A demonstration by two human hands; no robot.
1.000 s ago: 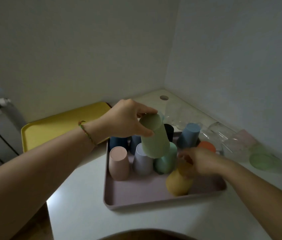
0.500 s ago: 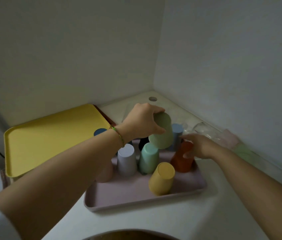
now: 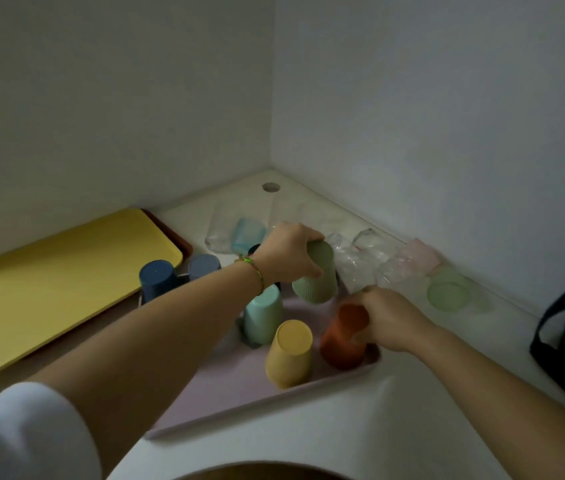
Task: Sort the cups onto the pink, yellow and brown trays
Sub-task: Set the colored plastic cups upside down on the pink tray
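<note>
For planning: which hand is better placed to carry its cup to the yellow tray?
Probably left: the left hand has its grip on the green cup, nearer the yellow tray; the right hand holds the orange cup farther off.

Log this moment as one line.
left hand: grips green cup | right hand: grips orange cup | yellow cup: on pink tray

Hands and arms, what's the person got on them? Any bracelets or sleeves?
The left hand has a thin braided bracelet at its wrist, greenish and yellowish, and a white sleeve sits higher up that arm. Nothing worn shows on the right hand or the right forearm.
</note>
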